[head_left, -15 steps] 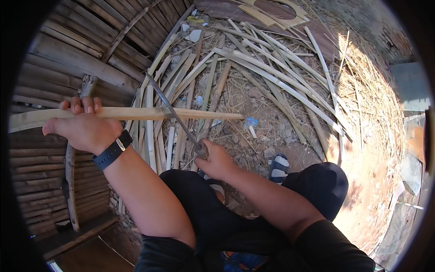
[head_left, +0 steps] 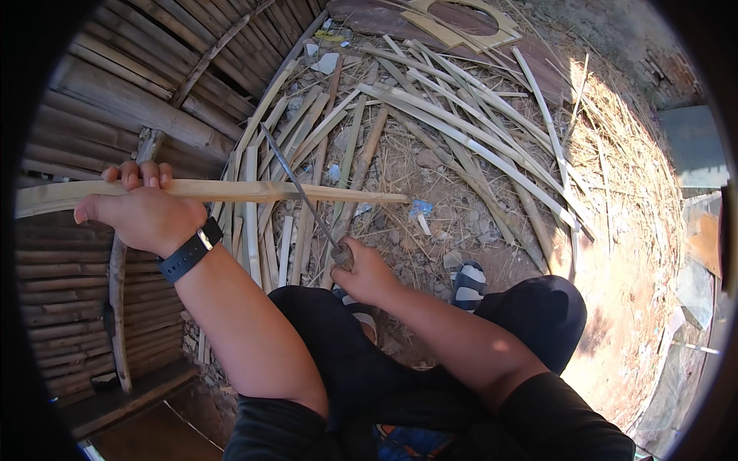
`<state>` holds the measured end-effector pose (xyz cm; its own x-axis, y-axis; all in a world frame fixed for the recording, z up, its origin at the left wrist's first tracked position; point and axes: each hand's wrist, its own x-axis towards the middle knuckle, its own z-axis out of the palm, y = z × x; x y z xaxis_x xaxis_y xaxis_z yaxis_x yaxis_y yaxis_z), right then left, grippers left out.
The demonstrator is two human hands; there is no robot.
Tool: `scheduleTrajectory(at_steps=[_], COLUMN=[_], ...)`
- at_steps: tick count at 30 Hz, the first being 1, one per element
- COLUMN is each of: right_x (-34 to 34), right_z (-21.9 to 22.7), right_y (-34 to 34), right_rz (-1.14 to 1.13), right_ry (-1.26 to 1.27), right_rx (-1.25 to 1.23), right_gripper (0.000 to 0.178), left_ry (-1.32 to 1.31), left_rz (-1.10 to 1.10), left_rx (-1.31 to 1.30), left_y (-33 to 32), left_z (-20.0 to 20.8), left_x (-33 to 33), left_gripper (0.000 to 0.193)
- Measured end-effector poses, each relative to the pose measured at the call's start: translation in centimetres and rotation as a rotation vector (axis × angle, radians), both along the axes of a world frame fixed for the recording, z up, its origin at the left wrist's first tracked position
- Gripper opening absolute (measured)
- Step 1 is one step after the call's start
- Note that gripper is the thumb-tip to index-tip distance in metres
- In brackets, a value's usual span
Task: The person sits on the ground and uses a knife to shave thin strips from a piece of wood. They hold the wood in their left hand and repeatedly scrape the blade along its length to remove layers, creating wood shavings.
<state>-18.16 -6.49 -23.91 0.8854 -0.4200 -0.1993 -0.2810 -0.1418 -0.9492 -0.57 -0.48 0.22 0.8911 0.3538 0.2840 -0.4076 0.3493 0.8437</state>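
Note:
My left hand (head_left: 146,207) is wrapped round a pale bamboo strip (head_left: 246,191), thumb below and fingers over its top edge. The strip lies crosswise, its tapered end toward the middle of the view. In my right hand (head_left: 365,270) is the handle of a long, thin-bladed knife (head_left: 296,183). Its dark blade slants up and to the left across the strip, near the strip's darker joint. The blade seems to touch the strip's edge, though the contact itself is hard to make out.
Split bamboo strips (head_left: 477,127) lie heaped on the straw-strewn ground ahead. A bamboo slat wall (head_left: 84,284) stands close on the left. A board with a round hole (head_left: 500,34) rests at the far side. My sandalled foot (head_left: 467,286) is right of my right hand.
The knife tip has shifted slightly to the right and the blade stands a little differently across the strip. Both hands keep their hold, and the view has moved slightly.

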Motion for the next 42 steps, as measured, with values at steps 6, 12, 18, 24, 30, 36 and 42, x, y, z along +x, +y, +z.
scheduleTrajectory(at_steps=[6,12,18,24,30,36,42], right_x=[-2.3,-0.2,-0.4,-2.5,0.3,-2.9,0.1], right_z=[-8.6,-3.7,-3.1,-7.0,-2.5,-11.5,-3.6], right_y=[-2.4,-0.5,-0.5,-3.2,-0.3,-2.2,-0.3], right_rz=[-0.227,-0.198,-0.079,-0.281,-0.074,-0.399,-0.226], right_ry=[0.272,0.092,0.161,0.370,0.038,0.384,0.134], right_rx=[-0.094,0.092,-0.026,0.397,-0.002,0.214,0.301], right_gripper=[0.048,0.044,0.049,0.045,0.045,0.043,0.039], left_ry=[0.034,-0.017,-0.041,0.000,-0.034,-0.003,0.000], left_rz=[0.020,-0.031,-0.045,-0.013,-0.032,-0.047,-0.008], left_rx=[-0.040,-0.029,-0.029,-0.035,-0.013,-0.049,-0.020], left_y=[1.0,0.8,0.2,0.9,0.4,0.3,1.3], left_z=[-0.3,-0.4,-0.1,-0.3,-0.2,-0.1,-0.5], left_x=[1.4,1.2,0.2,1.1,0.5,1.0,1.5], left_gripper=[0.063,0.060,0.059,0.059,0.062,0.060,0.061])
